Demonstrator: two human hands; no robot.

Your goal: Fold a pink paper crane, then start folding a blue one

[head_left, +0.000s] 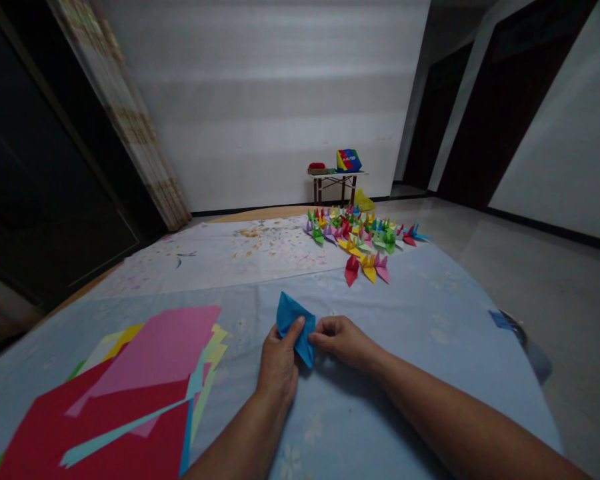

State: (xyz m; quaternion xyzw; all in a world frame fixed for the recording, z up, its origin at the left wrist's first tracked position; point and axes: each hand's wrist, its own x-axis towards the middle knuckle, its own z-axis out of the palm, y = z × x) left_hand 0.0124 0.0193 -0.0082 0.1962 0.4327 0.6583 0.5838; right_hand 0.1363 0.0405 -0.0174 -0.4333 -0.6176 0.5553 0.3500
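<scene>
A partly folded piece of blue paper (pixel 293 315) is held up off the cloth in front of me. My left hand (pixel 279 353) grips it from the lower left, thumb pressed on its face and the fingers hidden behind. At its right edge, the thumb and forefinger of my right hand (pixel 341 339) pinch together on the paper; the other fingers are curled in. Beyond my hands, a red folded paper crane (pixel 351 271), a yellow one (pixel 369 268) and a pink one (pixel 382 267) sit side by side.
Many more coloured paper cranes (pixel 350 230) crowd the table's far right. On the left lie loose coloured sheets, with a red sheet (pixel 105 427), a pink sheet (pixel 165 347) and a pale blue strip (pixel 130 427). A small stand (pixel 337 176) holding a colourful box (pixel 349 160) is by the wall.
</scene>
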